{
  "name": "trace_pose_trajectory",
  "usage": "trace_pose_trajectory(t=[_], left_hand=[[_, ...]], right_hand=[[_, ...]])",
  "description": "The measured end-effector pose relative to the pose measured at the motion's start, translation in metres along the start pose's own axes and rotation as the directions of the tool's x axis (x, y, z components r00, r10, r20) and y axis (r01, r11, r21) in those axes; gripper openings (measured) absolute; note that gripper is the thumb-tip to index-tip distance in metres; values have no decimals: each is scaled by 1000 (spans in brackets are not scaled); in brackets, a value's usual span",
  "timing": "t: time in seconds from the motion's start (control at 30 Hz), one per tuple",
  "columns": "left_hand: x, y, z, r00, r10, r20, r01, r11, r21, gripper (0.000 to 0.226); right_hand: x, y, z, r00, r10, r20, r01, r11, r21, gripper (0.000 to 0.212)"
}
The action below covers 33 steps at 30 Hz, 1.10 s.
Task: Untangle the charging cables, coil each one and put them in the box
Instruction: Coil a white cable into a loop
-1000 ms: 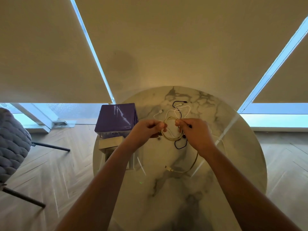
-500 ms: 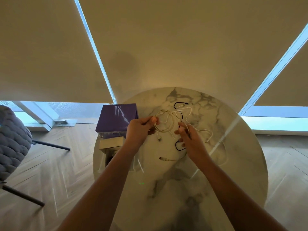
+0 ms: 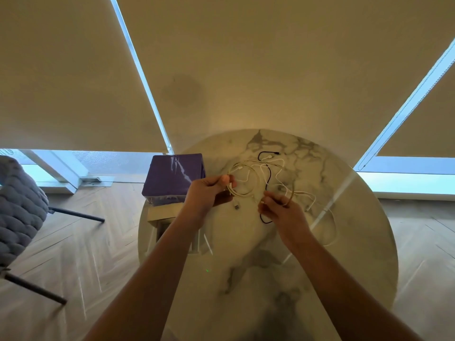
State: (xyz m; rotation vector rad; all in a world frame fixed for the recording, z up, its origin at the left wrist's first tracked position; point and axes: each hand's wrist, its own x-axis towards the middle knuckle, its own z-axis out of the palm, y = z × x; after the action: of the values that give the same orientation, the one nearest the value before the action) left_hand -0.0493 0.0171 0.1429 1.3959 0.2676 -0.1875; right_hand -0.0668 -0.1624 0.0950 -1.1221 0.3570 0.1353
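hands now drawn apart since a second ago, coil loosened and wider. left hand [image 3: 209, 193] grip pinching the cream cable's loop [image 3: 246, 179]; right hand [image 3: 283, 212] grip curled round a further strand. likely mid-coiling, nothing boxed yet. white cable [image 3: 278, 173] and black cable [image 3: 268, 173] tangled on the round marble desk [image 3: 344, 242], purple box [image 3: 173, 174] at its far left edge. beige blinds, herringbone floor, grey chair [image 3: 19, 205] left.

Head-worn wide-angle camera looks forward and down, close over the round table [image 3: 344, 267].
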Motion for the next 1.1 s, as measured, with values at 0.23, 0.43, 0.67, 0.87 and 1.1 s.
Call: trace_pose_trajectory(t=[0.23, 0.43, 0.67, 0.87, 1.1], left_hand=[[-2, -2, 10, 999, 11, 45, -14, 998, 67, 15], [0, -3, 14, 996, 78, 40, -83, 986, 144, 16], [2, -8, 19, 992, 127, 20, -129, 978, 162, 18], [4, -12, 18, 987, 160, -30, -154, 977, 146, 15], [11, -6, 18, 985, 145, -97, -141, 989, 55, 14]], right_hand=[[3, -26, 9, 976, 101, 195, -157, 943, 294, 28], [-4, -32, 13, 924, 212, 317, -296, 922, 247, 28], [-3, -27, 22, 923, 314, 224, -329, 944, 34, 25], [-4, -28, 22, 889, 393, 236, -392, 919, -53, 9], [-4, -19, 15, 861, 421, 285, -294, 870, -396, 19]])
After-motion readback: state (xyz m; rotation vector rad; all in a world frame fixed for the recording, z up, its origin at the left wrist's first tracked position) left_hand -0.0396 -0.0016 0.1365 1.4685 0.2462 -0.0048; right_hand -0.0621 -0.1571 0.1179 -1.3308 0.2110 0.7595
